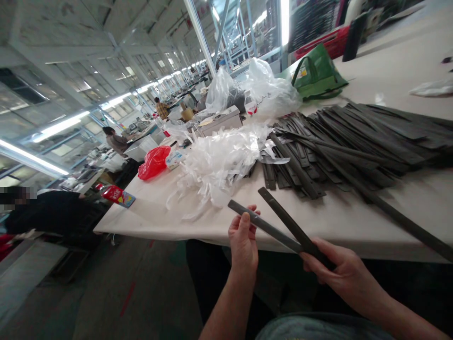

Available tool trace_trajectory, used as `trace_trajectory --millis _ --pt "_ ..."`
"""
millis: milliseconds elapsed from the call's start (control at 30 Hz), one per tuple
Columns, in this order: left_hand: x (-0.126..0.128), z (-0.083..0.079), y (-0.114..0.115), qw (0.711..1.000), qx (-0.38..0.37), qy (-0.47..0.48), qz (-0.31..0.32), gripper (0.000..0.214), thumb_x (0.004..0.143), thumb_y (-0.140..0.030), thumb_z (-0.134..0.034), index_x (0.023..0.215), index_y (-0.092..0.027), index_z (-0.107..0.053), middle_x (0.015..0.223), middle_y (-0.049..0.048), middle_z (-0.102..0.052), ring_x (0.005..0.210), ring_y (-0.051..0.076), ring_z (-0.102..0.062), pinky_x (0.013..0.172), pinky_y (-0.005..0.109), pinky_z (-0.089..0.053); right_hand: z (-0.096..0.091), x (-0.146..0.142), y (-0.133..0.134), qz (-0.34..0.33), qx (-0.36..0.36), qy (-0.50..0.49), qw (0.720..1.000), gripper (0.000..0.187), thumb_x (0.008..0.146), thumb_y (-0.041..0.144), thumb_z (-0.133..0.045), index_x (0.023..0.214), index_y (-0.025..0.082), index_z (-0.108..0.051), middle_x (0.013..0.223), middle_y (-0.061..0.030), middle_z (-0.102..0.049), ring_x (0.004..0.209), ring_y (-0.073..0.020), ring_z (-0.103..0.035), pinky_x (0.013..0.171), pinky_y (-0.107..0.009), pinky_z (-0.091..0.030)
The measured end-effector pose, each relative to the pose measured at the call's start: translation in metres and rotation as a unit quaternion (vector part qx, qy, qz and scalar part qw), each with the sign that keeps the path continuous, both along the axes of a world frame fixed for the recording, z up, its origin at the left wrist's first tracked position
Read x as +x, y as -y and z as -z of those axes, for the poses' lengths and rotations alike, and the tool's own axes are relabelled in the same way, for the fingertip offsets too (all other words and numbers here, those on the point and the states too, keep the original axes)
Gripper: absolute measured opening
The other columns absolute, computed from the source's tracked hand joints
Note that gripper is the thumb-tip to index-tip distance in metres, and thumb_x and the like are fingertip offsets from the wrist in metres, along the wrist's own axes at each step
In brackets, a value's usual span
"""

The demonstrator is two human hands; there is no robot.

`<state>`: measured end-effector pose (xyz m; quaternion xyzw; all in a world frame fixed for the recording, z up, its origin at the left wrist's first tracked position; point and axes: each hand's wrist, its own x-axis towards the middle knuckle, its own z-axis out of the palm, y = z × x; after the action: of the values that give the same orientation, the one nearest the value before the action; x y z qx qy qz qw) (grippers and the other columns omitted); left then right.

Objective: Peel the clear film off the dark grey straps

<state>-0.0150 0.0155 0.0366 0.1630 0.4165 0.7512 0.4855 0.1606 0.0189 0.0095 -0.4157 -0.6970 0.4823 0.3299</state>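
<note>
My left hand [244, 241] pinches a narrow grey strip [271, 229] near its far end, thumb on top. The strip's lower end runs to my right hand [339, 269], whose fingers are closed around a dark, flat strip [283, 219]. The two strips spread apart in a V above the table's near edge. Whether the grey one is gripped by the right fingers or only touches them is hard to see. Beyond my right hand lies a large heap of dark strips [357, 141]. Left of it is a loose pile of thin white strips [219, 163].
On the pale tabletop [148, 215] are a drink bottle [116, 195], a red plastic bag [154, 163], clear plastic bags [271, 92] and a green bag [316, 75]. One long dark strip [410, 224] overhangs the near edge. Other people sit at tables to the left.
</note>
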Motion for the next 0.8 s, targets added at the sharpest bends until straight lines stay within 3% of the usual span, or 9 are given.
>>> trace_trajectory --millis 67,200,267,333,433,667,767,800 --pt "0.006 0.005 0.001 1.0 -0.021 -0.003 0.02 0.022 0.068 -0.033 -0.079 0.081 -0.017 -0.074 0.085 0.0045 -0.074 0.079 0.014 -0.067 0.082 0.028 -0.049 0.0 -0.004 -0.001 -0.001 -0.012 -0.009 1.0 0.023 0.088 0.04 -0.053 0.08 0.02 -0.06 0.062 0.0 -0.061 0.048 -0.0133 -0.055 0.044 -0.023 -0.047" --pt "0.027 0.018 0.013 0.989 -0.066 -0.037 0.127 0.024 0.07 -0.033 -0.077 0.083 -0.014 -0.074 0.076 0.0062 -0.072 0.069 0.016 -0.065 0.073 0.029 -0.05 0.002 -0.008 -0.005 0.001 -0.016 -0.028 0.999 0.026 0.087 0.041 -0.053 0.098 0.019 -0.062 0.062 0.0003 -0.062 0.048 -0.0145 -0.057 0.043 -0.023 -0.048" --pt "0.021 0.014 0.012 0.992 -0.05 -0.045 0.109 0.028 0.069 -0.036 -0.078 0.087 -0.015 -0.074 0.084 0.0066 -0.073 0.072 0.017 -0.066 0.072 0.029 -0.05 0.005 -0.007 -0.004 -0.003 -0.02 -0.022 1.0 0.026 0.087 0.042 -0.052 0.096 0.02 -0.062 0.062 0.0005 -0.062 0.048 -0.0142 -0.057 0.043 -0.023 -0.048" --pt "0.005 0.003 0.004 0.999 -0.017 -0.029 0.039 0.033 0.067 -0.039 -0.079 0.091 -0.018 -0.072 0.094 0.0058 -0.073 0.078 0.017 -0.067 0.077 0.029 -0.05 0.008 -0.004 -0.002 -0.006 -0.021 -0.009 1.0 0.025 0.088 0.043 -0.052 0.087 0.02 -0.062 0.062 0.0005 -0.061 0.048 -0.0135 -0.056 0.043 -0.022 -0.048" --pt "-0.012 -0.007 -0.006 1.0 -0.001 -0.004 -0.03 0.028 0.066 -0.038 -0.08 0.084 -0.018 -0.072 0.089 0.0038 -0.073 0.077 0.014 -0.068 0.081 0.027 -0.049 0.011 -0.002 0.0 -0.005 -0.02 0.002 1.0 0.025 0.088 0.042 -0.053 0.079 0.02 -0.06 0.062 0.0003 -0.06 0.048 -0.013 -0.055 0.045 -0.022 -0.047" --pt "0.023 0.02 0.012 0.992 -0.083 -0.013 0.089 0.025 0.07 -0.034 -0.077 0.084 -0.013 -0.073 0.078 0.0068 -0.074 0.07 0.015 -0.067 0.072 0.027 -0.051 0.012 -0.008 -0.006 -0.006 -0.044 -0.006 0.999 0.024 0.09 0.041 -0.049 0.089 0.019 -0.059 0.064 0.0008 -0.06 0.049 -0.0133 -0.055 0.046 -0.022 -0.046" --pt "0.017 0.013 0.014 0.993 -0.074 -0.032 0.083 0.03 0.069 -0.036 -0.077 0.093 -0.017 -0.073 0.078 0.0045 -0.074 0.071 0.015 -0.067 0.069 0.026 -0.052 0.005 -0.005 -0.003 -0.01 -0.008 0.018 1.0 0.02 0.09 0.032 -0.047 0.088 0.017 -0.06 0.065 0.0007 -0.06 0.054 -0.0128 -0.055 0.051 -0.022 -0.044" --pt "0.012 0.012 0.013 0.997 -0.067 -0.022 0.031 0.031 0.068 -0.037 -0.078 0.093 -0.021 -0.073 0.088 0.0032 -0.074 0.076 0.016 -0.068 0.068 0.025 -0.053 0.002 -0.004 -0.001 -0.014 0.017 0.035 0.999 0.017 0.089 0.028 -0.048 0.085 0.017 -0.06 0.065 0.0007 -0.06 0.056 -0.0128 -0.055 0.053 -0.021 -0.043"
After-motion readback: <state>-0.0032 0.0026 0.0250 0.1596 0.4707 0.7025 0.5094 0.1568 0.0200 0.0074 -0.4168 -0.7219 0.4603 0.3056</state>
